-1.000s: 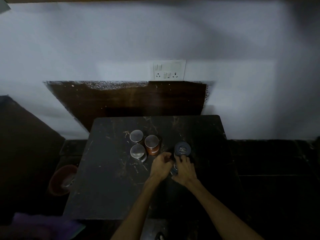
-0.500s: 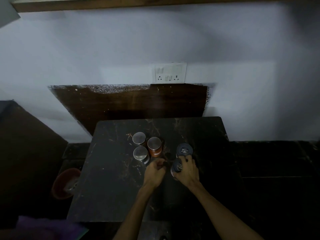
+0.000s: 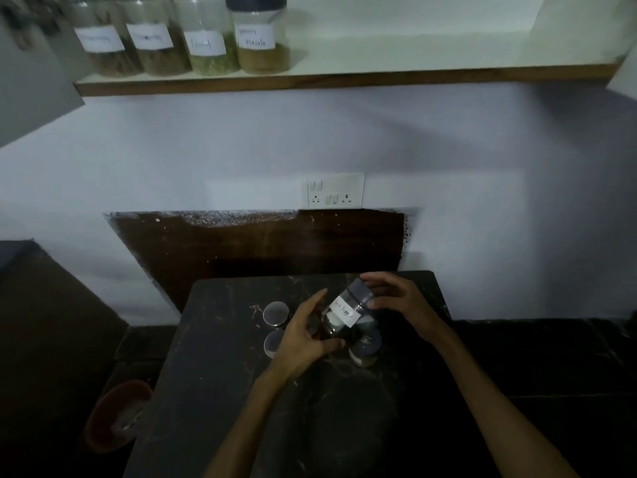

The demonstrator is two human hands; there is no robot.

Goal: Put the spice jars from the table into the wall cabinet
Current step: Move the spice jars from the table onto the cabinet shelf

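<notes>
A glass spice jar with a dark lid and a white label (image 3: 346,311) is tilted in the air above the dark table (image 3: 220,374). My left hand (image 3: 305,334) cups its bottom and my right hand (image 3: 400,300) grips its lid end. Two silver-lidded jars (image 3: 275,313) (image 3: 273,343) stand on the table left of my left hand. A dark-lidded jar (image 3: 365,348) stands just below the lifted one. Above, the wall cabinet's shelf (image 3: 413,75) carries several labelled jars (image 3: 260,34) at its left end.
An open cabinet door (image 3: 31,91) hangs at the upper left. A switch and socket plate (image 3: 335,190) sits on the wall behind the table. A reddish-brown bowl (image 3: 115,414) lies on the floor left of the table.
Both hands have raised the dark-lidded labelled jar off the table and tilted it. The view has tipped upward, which brings the cabinet shelf and its jars into sight.
</notes>
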